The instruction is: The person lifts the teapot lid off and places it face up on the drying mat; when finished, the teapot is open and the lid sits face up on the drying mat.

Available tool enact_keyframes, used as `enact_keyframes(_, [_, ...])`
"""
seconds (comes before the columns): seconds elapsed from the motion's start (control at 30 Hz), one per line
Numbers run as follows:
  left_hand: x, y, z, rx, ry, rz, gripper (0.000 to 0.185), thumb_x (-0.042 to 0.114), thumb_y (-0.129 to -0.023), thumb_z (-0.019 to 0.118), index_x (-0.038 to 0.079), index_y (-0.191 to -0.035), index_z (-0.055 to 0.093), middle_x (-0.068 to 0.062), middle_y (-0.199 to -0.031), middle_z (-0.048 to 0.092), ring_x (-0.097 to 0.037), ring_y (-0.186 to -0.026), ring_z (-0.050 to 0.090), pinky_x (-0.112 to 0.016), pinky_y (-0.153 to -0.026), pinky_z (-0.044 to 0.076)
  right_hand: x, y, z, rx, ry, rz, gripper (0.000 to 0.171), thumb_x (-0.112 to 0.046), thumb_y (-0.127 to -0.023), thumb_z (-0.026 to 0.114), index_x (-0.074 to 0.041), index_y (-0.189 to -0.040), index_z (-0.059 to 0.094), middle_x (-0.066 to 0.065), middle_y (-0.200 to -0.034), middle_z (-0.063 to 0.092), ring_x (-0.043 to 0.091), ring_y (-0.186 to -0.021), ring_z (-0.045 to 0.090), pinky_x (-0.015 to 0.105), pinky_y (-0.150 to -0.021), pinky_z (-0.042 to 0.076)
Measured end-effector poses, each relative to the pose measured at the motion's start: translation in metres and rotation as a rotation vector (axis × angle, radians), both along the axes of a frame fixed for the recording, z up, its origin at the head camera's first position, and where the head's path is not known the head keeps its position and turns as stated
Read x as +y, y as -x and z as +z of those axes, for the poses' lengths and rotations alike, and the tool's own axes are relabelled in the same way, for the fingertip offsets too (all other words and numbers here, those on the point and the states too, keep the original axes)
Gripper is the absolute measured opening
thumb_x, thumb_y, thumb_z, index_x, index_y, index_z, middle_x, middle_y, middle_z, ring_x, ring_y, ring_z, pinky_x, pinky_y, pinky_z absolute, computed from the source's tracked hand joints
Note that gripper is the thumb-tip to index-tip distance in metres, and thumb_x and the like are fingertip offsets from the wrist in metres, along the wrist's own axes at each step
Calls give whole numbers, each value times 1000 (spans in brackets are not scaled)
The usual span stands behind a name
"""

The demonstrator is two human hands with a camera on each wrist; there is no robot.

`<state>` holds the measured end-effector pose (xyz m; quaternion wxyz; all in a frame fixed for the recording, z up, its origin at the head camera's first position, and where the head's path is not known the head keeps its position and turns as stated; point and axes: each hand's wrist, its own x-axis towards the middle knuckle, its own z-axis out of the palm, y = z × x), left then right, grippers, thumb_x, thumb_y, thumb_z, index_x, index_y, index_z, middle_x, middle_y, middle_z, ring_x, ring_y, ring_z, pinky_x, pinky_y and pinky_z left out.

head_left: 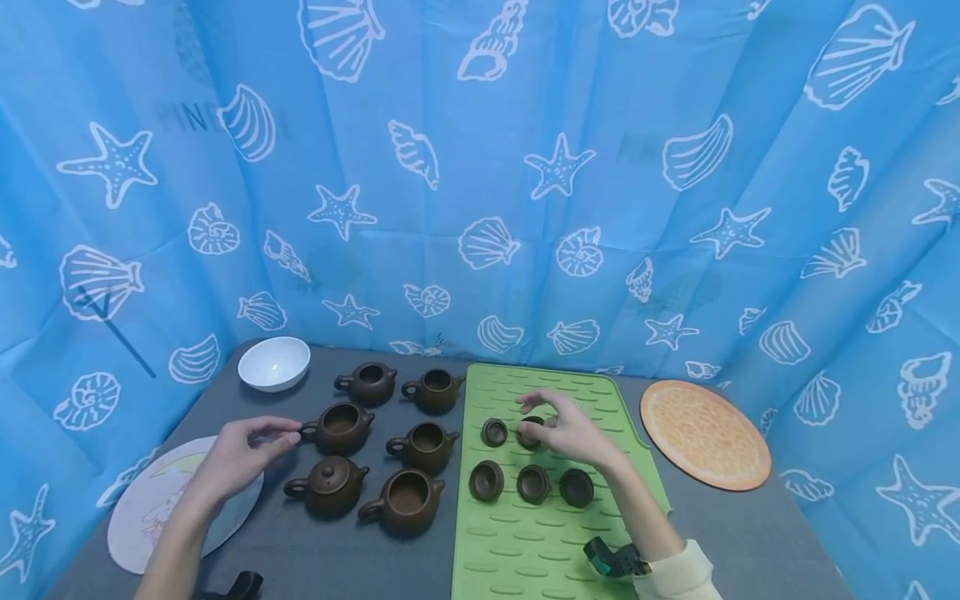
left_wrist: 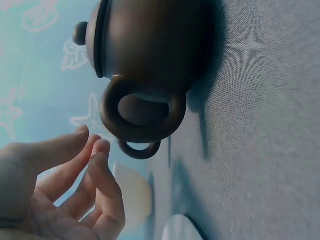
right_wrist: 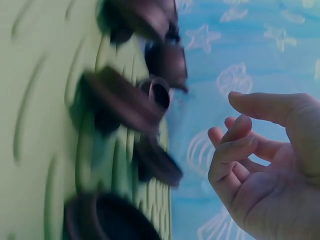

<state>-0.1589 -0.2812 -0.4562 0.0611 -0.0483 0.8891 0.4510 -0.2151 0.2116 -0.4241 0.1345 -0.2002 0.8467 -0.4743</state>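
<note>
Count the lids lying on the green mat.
5 on the green mat: back row, one and one partly behind the right hand; front row, three.

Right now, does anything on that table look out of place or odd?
Only one of six brown clay teapots, the front-left one, wears its lid; five brown lids lie on the green ribbed mat. Nothing looks spilled or broken.

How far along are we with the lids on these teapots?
One lidded teapot out of six looks done. Five open teapots, such as the one by the left hand, are left. Five lids lie on the green mat; the right hand hovers empty over one.
</note>
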Motion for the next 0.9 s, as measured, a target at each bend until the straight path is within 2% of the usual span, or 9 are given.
enact_keyframes(0.1, [0, -11, 3, -2, 24, -2, 42, 34, -109, 66, 5, -140, 69, -21, -131, 76, -27, -107, 75, -34, -79, 63, -14, -7, 3, 8, 25, 47, 42, -14, -107, 67, -2, -146, 57, 32, -139, 59, 10, -56, 51, 24, -55, 49])
enact_keyframes(0.3, [5, -32, 4, 17, 76, -17, 37, 33, -106, 72, 6, -131, 76, -15, -124, 80, -17, -95, 71, -26, -70, 57, -47, -20, 5, -4, 81, 121, 37, -17, -106, 70, -7, -141, 63, 25, -133, 65, 5, -57, 47, 20, -56, 47])
enact_keyframes(0.5, [9, -45, 0, 32, 107, 4, 30, 29, -104, 75, 9, -126, 79, -8, -115, 82, -10, -87, 67, -22, -69, 53, -85, -30, 5, -5, 140, 205, 36, -17, -106, 71, -4, -138, 63, 25, -133, 67, 5, -64, 59, 22, -60, 54])
enact_keyframes(0.67, [12, -51, -2, 9, 73, 25, 30, 27, -103, 76, 7, -126, 79, -7, -111, 82, -13, -79, 64, -24, -63, 51, -116, -35, 1, -36, 188, 250, 37, -15, -105, 71, 0, -138, 62, 26, -130, 69, 8, -69, 66, 25, -61, 60])
enact_keyframes(0.9, [15, -52, -9, -29, 30, 65, 30, 21, -103, 75, 6, -128, 77, -7, -110, 79, -16, -72, 64, -26, -58, 50, -160, -41, -6, -81, 254, 305, 32, -12, -105, 71, -2, -135, 64, 26, -127, 70, 4, -68, 66, 17, -55, 54])
